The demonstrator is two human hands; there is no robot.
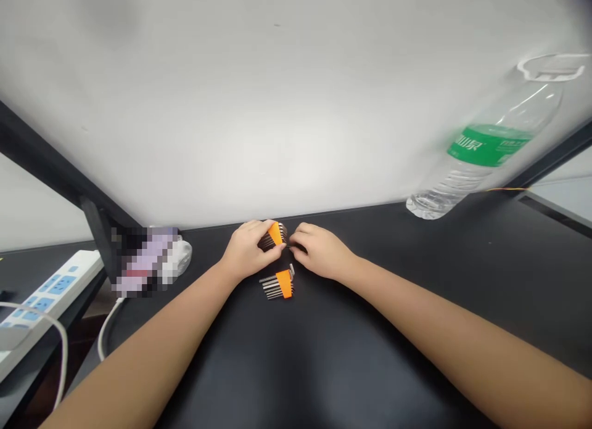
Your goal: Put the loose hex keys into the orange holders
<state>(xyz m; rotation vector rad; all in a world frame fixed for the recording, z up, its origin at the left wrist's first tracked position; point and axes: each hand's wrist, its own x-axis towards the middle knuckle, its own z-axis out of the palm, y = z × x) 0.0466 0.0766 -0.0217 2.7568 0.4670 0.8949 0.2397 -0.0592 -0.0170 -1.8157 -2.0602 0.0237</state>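
My left hand (246,250) is closed around a hex key set in an orange holder (276,233), with the keys' bent ends facing right. Close beside it, my right hand (321,250) has its thumb and fingers pinched on a thin dark hex key (290,246) at the lower right of that set; most of this key is hidden by the fingers. A second hex key set (283,284) in an orange holder lies on the black tabletop (296,361) just below the hands, long ends pointing left.
A large clear bottle (490,145) with a green label stands at the back right by the white wall. To the left are a blurred purple item (150,259), a crumpled white bag (181,259), a white power strip (50,293) and a white cable (63,349).
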